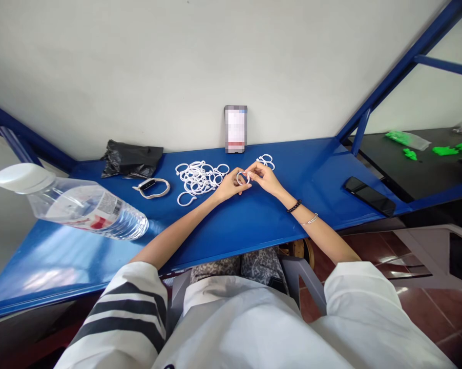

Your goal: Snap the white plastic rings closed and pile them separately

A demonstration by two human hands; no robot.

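Note:
A white plastic ring (243, 178) is held between my two hands above the blue table. My left hand (231, 185) has its fingers closed around the ring's left side. At its upper right, the fingertips of my right hand (265, 177) pinch the same ring. A pile of similar white rings (200, 177), each with a small knob or eyelet, lies just left of my left hand. Behind my right hand sits a smaller group of white rings (267, 160), partly hidden by the fingers.
A phone (236, 130) leans upright against the wall. To the left are a water bottle (81, 205), a black plastic bag (131, 159) and a wristband watch (153, 188). Another phone (369, 196) lies at the blue table's (231, 225) right; green pieces (410, 152) rest on a dark table beyond.

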